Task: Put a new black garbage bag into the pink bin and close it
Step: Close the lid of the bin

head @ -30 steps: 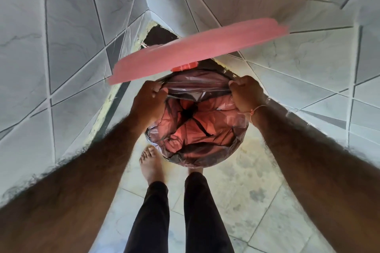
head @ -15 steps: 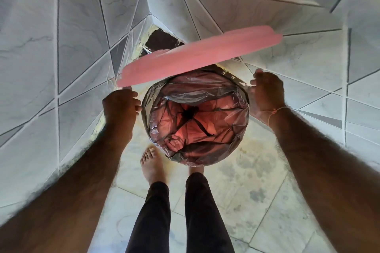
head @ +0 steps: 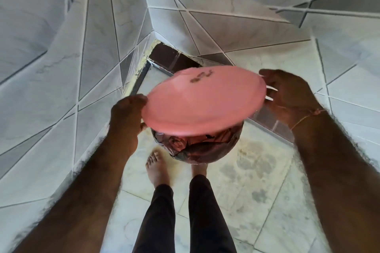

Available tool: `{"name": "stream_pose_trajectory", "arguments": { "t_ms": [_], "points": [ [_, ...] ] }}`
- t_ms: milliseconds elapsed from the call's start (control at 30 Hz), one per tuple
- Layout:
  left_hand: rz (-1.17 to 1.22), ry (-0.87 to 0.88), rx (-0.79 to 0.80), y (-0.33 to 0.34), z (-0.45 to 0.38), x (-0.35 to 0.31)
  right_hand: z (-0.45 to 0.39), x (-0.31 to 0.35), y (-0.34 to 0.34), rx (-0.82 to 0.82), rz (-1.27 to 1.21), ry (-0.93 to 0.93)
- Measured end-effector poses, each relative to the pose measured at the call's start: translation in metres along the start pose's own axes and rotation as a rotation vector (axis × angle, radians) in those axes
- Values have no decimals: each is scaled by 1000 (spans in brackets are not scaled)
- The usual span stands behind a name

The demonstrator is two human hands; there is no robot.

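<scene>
Between the two hands, the round pink plastic lid (head: pixel 202 101) is tilted over the bin's mouth, its domed top turned up toward the camera, its far edge raised and its near edge dipping low; its widest span runs from one hand to the other. The left hand (head: pixel 127 116) curls around the lid's left rim, while the right hand (head: pixel 287 96) sits at the right rim with its fingers spread loosely, contact unclear. Just below and nearer the person than the hands, the crinkled black plastic garbage bag (head: pixel 197 148) lines the bin's opening, folded over its rim.
</scene>
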State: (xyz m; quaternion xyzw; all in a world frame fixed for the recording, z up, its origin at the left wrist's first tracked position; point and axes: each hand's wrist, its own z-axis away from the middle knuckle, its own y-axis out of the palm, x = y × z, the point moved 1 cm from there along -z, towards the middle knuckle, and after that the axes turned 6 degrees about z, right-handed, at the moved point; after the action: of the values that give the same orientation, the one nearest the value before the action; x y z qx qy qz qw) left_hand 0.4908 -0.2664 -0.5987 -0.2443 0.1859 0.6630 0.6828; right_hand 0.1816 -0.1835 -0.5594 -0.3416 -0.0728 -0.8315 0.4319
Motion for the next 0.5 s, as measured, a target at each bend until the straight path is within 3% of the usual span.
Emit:
{"name": "stream_pose_trajectory", "arguments": {
  "t_ms": [100,200,500],
  "points": [
    [-207,82,9,4,17,28,5,-34,-9,-87,256,-12],
    [-332,71,-26,20,37,60,4,-79,-4,-164,343,-23],
    [-432,84,-98,35,20,101,0,-144,26,-72,611,-22]
  ]
}}
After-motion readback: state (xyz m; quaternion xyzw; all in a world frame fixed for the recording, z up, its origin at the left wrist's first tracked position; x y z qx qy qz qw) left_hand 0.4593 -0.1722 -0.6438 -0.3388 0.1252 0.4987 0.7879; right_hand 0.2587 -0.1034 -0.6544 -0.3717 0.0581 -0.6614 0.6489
